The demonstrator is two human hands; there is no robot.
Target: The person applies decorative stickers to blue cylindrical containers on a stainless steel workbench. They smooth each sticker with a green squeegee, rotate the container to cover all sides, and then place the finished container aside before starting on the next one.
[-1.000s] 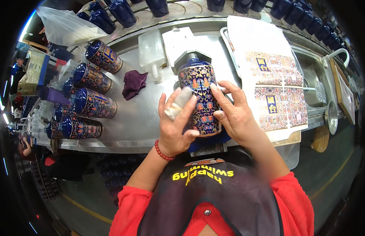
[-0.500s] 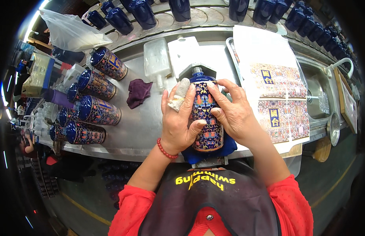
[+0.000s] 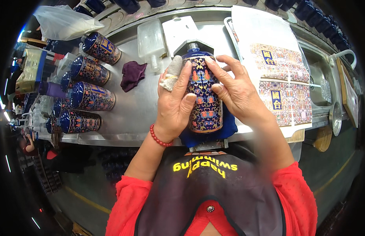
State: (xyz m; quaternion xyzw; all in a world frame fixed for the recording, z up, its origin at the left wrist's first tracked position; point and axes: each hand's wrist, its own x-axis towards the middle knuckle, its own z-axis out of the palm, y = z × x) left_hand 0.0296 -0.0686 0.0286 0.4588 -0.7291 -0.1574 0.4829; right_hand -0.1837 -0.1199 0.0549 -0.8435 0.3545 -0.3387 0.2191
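Observation:
A dark blue bottle (image 3: 206, 114) with a colourful floral label lies on its back, its neck pointing away from me. Its far end meets an angled metal rest (image 3: 183, 48), and a blue cloth pad (image 3: 229, 128) shows under its near end. My left hand (image 3: 172, 104) lies along the bottle's left side, fingers stretched out and thumb on the label; a grey cover (image 3: 175, 67) is tied on one finger. On the other side, my right hand (image 3: 245, 98) has its fingers spread, with index fingertip and thumb touching the label's upper right.
Several labelled bottles (image 3: 92, 96) stand at the left beside a crumpled purple cloth (image 3: 133, 76). A clear flat bottle (image 3: 151, 43) lies behind. Printed label sheets (image 3: 282, 94) cover the right side, next to a sink (image 3: 320, 94). Blue bottles line a conveyor (image 3: 123, 19) at the back.
The whole view has shifted, so the bench sits higher in the picture. Both hands stay at the bottle, with the right fingers lying slightly differently on its upper right edge.

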